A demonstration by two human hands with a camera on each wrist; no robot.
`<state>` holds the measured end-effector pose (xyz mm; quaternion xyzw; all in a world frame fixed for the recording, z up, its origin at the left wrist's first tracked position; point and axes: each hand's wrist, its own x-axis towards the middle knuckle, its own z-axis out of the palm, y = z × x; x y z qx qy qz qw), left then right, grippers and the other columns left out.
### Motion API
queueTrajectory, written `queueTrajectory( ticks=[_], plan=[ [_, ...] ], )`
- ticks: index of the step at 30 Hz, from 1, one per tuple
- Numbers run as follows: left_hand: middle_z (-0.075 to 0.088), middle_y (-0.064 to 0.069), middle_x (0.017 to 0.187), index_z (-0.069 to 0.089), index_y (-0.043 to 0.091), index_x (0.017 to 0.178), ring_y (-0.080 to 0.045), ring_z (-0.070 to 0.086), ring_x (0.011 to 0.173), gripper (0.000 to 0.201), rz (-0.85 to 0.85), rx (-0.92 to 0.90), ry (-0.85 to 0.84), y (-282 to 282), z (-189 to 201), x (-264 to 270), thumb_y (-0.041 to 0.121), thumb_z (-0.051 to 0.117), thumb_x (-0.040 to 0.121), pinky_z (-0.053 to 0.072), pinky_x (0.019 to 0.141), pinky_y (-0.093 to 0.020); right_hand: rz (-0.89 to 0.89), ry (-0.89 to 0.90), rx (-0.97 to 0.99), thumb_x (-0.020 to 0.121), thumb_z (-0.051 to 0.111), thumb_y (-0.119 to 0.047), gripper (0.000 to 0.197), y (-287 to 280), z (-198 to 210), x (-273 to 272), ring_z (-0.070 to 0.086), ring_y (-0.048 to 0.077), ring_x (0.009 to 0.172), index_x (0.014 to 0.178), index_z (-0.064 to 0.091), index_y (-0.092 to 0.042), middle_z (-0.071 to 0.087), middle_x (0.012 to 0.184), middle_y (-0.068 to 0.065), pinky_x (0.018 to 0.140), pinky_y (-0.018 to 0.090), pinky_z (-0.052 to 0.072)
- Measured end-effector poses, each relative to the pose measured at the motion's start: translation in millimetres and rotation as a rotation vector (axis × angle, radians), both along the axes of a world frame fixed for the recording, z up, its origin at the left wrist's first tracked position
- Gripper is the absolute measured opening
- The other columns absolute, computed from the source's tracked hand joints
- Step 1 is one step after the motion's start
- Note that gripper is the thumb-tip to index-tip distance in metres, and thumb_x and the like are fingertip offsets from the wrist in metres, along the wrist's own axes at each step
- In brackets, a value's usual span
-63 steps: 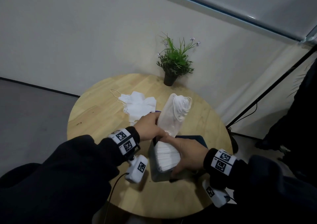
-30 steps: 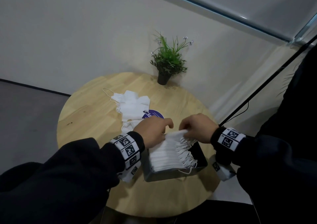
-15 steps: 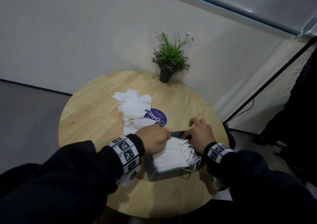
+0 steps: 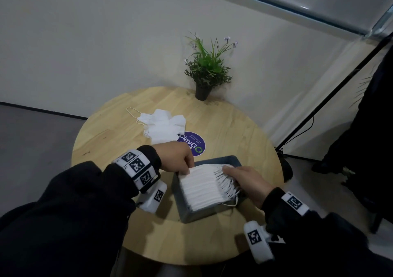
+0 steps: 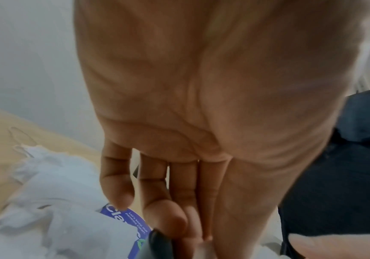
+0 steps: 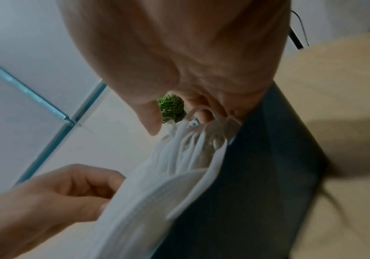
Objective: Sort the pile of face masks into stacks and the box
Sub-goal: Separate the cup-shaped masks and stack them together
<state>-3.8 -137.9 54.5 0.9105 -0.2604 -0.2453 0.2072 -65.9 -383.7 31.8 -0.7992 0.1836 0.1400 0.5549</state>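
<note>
Masks in a white stack (image 4: 204,186) stand on edge inside the dark grey box (image 4: 209,214) on the round wooden table (image 4: 238,126). Left hand (image 4: 175,156) pinches the stack's left end with curled fingers; right hand (image 4: 247,181) presses nearly straight fingers on the ear loops (image 6: 188,140). Loose masks (image 4: 162,126) lie beside a purple sticker (image 4: 194,144).

Office pantry: "pantries clean" sticker (image 4: 192,143)

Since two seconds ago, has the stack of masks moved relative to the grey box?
Yes. The stack of masks then stood upright, rising above the grey box; now it lies down inside it, left hand and right hand at its ends.
</note>
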Motion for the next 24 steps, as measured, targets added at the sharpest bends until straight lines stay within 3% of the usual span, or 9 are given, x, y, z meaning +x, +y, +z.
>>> queueTrajectory(
  ticks=[2,5,10,14,15,17,19,23,24],
  plan=[
    [0.070,0.016,0.082,0.080,0.024,0.100,0.000,0.059,0.075,0.016,0.010,-0.017,-0.014,-0.2,-1.9,1.2,0.017,0.071,0.089,0.048,0.074,-0.021,0.038,0.135,0.016,0.098,0.068,-0.036,0.035,5.0,2.3,5.7,0.075,0.028,0.088,0.103,0.075,-0.002,0.080,0.101,0.015,0.080,0.034,0.057],
    [0.069,0.016,0.078,0.077,0.024,0.089,0.000,0.059,0.074,0.006,0.043,-0.051,-0.076,1.5,-6.9,-0.4,0.018,0.074,0.088,0.046,0.069,-0.018,0.100,0.343,0.064,0.093,0.072,-0.048,0.055,7.2,8.8,14.9,0.073,0.035,0.109,0.124,0.070,-0.003,0.077,0.116,0.018,0.098,0.042,0.058],
    [0.071,0.015,0.072,0.074,0.029,0.074,-0.002,0.065,0.074,0.012,0.119,-0.178,-0.106,17.4,-11.7,-8.5,0.022,0.080,0.082,0.048,0.070,-0.023,0.174,0.491,0.219,0.095,0.063,-0.059,0.068,14.2,14.8,19.9,0.073,0.033,0.104,0.136,0.064,-0.004,0.070,0.129,0.020,0.087,0.041,0.062],
    [0.075,0.009,0.083,0.076,0.025,0.088,-0.007,0.068,0.071,0.022,0.240,-0.169,-0.131,39.4,-3.6,-23.1,0.046,0.073,0.090,0.054,0.066,-0.029,0.165,0.503,0.267,0.094,0.064,-0.058,0.071,9.7,10.2,18.6,0.058,0.039,0.133,0.140,0.062,-0.004,0.067,0.135,0.021,0.115,0.052,0.044],
    [0.076,0.002,0.088,0.073,0.022,0.097,-0.012,0.070,0.068,0.025,0.308,-0.171,-0.042,44.1,-4.8,-29.6,0.047,0.070,0.093,0.055,0.060,-0.029,0.159,0.509,0.270,0.093,0.066,-0.056,0.070,9.9,10.0,17.9,0.059,0.039,0.132,0.139,0.063,-0.004,0.067,0.134,0.021,0.116,0.052,0.043],
    [0.075,-0.019,0.100,0.062,0.010,0.121,-0.029,0.076,0.070,0.032,0.406,-0.245,0.364,41.7,-11.1,-50.4,0.035,0.064,0.101,0.058,0.050,-0.033,0.130,0.514,0.274,0.089,0.069,-0.054,0.070,10.9,6.7,17.4,0.067,0.037,0.118,0.137,0.065,-0.003,0.070,0.131,0.020,0.112,0.050,0.048],
    [0.068,-0.025,0.113,0.049,0.007,0.138,-0.037,0.074,0.078,0.039,0.445,-0.362,0.621,32.0,-16.0,-70.3,0.022,0.060,0.104,0.060,0.047,-0.036,0.111,0.499,0.311,0.090,0.068,-0.052,0.065,16.5,3.2,16.4,0.070,0.034,0.110,0.133,0.067,-0.002,0.071,0.128,0.020,0.109,0.049,0.051],
    [0.062,-0.020,0.118,0.054,0.011,0.137,-0.028,0.068,0.078,0.041,0.540,-0.520,0.636,21.8,-20.7,-73.3,0.030,0.063,0.102,0.065,0.060,-0.046,0.043,0.424,0.349,0.102,0.055,-0.049,0.051,28.9,3.4,11.0,0.077,0.030,0.081,0.098,0.080,-0.004,0.078,0.099,0.019,0.080,0.042,0.063],
    [0.063,-0.020,0.121,0.056,0.013,0.137,-0.029,0.069,0.081,0.044,0.542,-0.534,0.635,22.0,-20.3,-72.2,0.036,0.065,0.100,0.065,0.063,-0.047,0.033,0.410,0.383,0.104,0.052,-0.048,0.052,29.2,4.9,9.8,0.077,0.032,0.085,0.102,0.080,-0.004,0.078,0.103,0.020,0.084,0.044,0.062]
  ],
)
